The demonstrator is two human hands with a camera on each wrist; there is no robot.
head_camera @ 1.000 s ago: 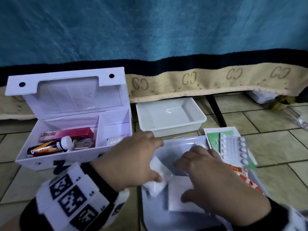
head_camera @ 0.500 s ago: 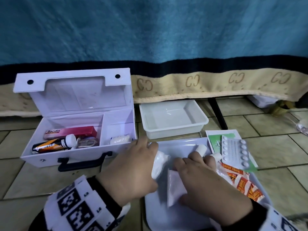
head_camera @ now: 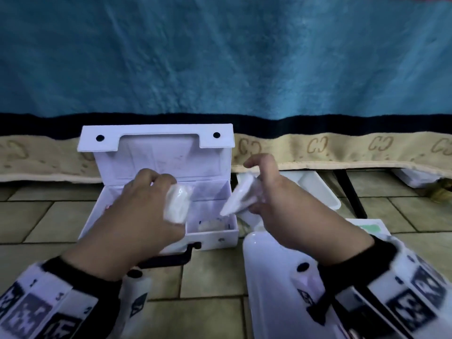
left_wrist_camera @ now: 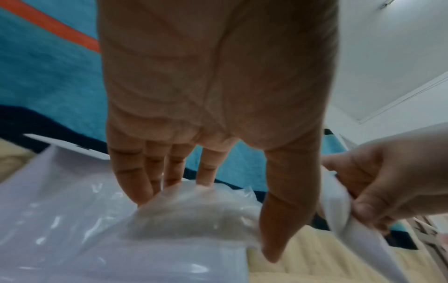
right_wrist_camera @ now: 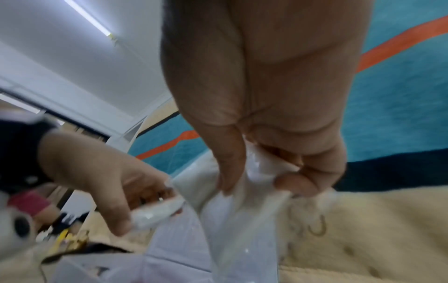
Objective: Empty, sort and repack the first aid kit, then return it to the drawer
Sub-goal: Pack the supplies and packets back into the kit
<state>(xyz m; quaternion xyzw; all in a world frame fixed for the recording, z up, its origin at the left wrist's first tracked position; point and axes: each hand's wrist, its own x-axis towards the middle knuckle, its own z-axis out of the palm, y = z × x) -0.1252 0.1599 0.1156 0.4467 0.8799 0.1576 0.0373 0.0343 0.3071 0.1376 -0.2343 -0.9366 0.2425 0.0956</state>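
Note:
The white first aid box [head_camera: 156, 143] stands open on the tiled floor, lid up. My left hand [head_camera: 174, 201] grips a plastic-wrapped white gauze roll [head_camera: 177, 204] over the box's middle; the left wrist view shows that roll [left_wrist_camera: 194, 208] held between fingers and thumb. Over the box's right edge, my right hand [head_camera: 254, 200] pinches a flat white packet [head_camera: 238, 196], which hangs down in the right wrist view [right_wrist_camera: 242, 206]. Another white roll [head_camera: 210, 225] lies in the box's right compartment. My left arm hides the left compartment.
A white tray [head_camera: 269, 270] lies on the floor under my right forearm, with a green-printed packet [head_camera: 369, 227] at its far corner. A white bin [head_camera: 320, 189] sits behind my right hand, under the hanging blue blanket [head_camera: 220, 57]. The box's black handle [head_camera: 168, 259] faces me.
Both hands rose from the tray and moved up and left to the open box, the left carrying the wrapped gauze roll and the right the flat white packet.

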